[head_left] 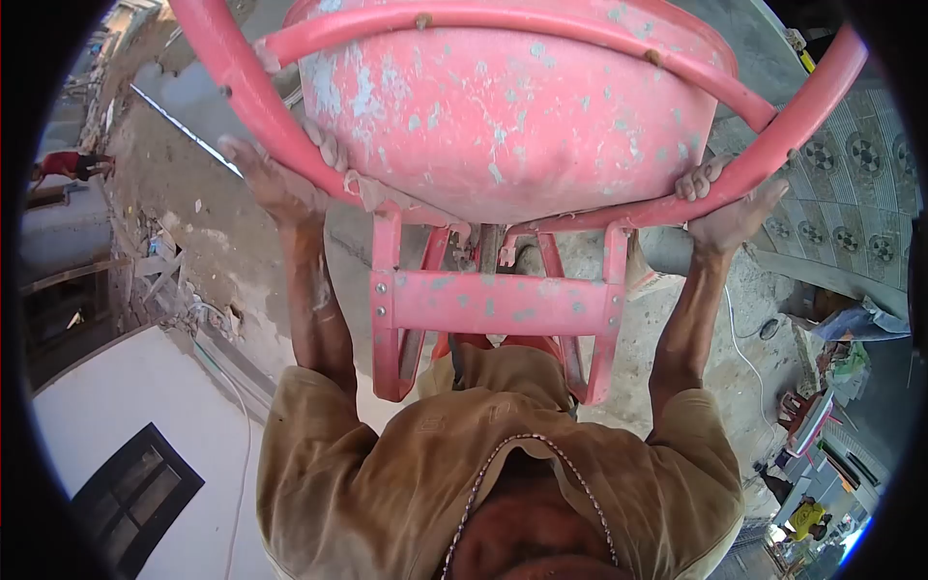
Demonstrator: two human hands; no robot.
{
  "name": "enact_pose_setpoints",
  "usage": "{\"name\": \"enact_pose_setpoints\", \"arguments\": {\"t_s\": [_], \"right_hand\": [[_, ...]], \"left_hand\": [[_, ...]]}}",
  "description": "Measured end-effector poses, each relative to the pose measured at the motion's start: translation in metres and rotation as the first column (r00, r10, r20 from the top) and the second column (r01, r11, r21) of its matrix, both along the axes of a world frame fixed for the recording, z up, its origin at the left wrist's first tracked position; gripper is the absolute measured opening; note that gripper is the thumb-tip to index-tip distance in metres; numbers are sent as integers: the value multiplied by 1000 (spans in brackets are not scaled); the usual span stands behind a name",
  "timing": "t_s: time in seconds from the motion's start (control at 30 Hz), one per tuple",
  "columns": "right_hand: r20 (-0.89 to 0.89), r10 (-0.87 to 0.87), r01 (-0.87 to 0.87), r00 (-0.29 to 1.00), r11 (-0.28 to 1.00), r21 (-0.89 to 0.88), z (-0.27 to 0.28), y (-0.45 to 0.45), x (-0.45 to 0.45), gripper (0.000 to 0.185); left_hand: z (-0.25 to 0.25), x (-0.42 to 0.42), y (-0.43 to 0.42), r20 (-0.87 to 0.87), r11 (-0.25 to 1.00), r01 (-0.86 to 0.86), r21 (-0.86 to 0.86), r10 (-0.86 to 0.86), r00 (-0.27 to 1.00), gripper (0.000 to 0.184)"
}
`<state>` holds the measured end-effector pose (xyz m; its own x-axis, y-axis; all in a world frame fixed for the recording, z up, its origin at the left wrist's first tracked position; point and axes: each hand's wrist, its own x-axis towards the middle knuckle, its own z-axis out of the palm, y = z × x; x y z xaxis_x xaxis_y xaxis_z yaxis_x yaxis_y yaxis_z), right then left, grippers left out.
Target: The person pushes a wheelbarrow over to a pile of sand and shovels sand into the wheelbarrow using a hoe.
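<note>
A pink wheelbarrow (503, 126) with grey splashes and scuffs is tipped up in front of me, the outside of its tray facing me. Its tubular frame curves along both sides, and its legs, joined by a flat crosspiece (498, 302), point towards my body. My left hand (280, 188) is closed around the frame tube on the left, fingertips showing on the tray side. On the right, my right hand (730, 213) grips the other tube in the same way, thumb outside. Both hands look dusty. The wheel is not clearly visible.
Concrete ground (222, 256) lies around me, with rubble at left. A white wall (145, 387) has a dark window (137, 498). Patterned panels (841, 184) and a pale cable (737, 333) are at right. Distant people wear red (60, 164) and yellow (805, 520).
</note>
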<state>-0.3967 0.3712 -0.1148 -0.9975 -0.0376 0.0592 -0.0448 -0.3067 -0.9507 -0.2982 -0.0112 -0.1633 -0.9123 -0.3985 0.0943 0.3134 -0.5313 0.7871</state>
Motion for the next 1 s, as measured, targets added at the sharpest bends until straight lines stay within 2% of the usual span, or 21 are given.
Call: {"name": "enact_pose_setpoints", "arguments": {"t_s": [0.07,0.1,0.17,0.27,0.37,0.57,0.67,0.73,0.77,0.87,1.0], "right_hand": [[-1,47,-47,999,997,60,30,-8,-16,69],[16,66,-67,998,990,125,39,-6,-24,66],[54,33,-40,998,992,123,50,-13,-26,61],[63,25,-32,998,994,106,53,-17,-27,59],[64,9,-17,998,993,121,54,-17,-28,58],[37,-37,33,999,993,112,53,-15,-9,58],[17,-83,81,996,991,106,48,-3,16,59],[26,-178,176,984,981,83,46,6,36,62],[30,-172,170,985,983,63,45,9,47,63],[11,-165,165,986,986,35,56,30,86,64],[-24,-318,319,948,947,31,62,21,158,64]], "left_hand": [[29,-26,-14,109,996,-53,-73,61,992,66],[34,-41,-19,126,996,-29,-88,39,991,64],[39,-49,-29,185,992,45,-119,-22,982,59],[42,-49,-29,172,995,40,-94,-24,985,56],[42,-43,-27,170,991,134,-26,-127,977,55],[38,-37,-20,96,995,77,-57,-71,993,57],[37,-32,-21,24,983,163,-86,-161,987,56],[42,-31,-17,38,968,225,-109,-222,974,59],[46,-29,-17,44,958,260,-125,-256,966,61],[55,-34,-14,-25,901,422,-105,-426,904,61],[67,-32,-17,-9,811,576,-103,-580,814,62]]}}
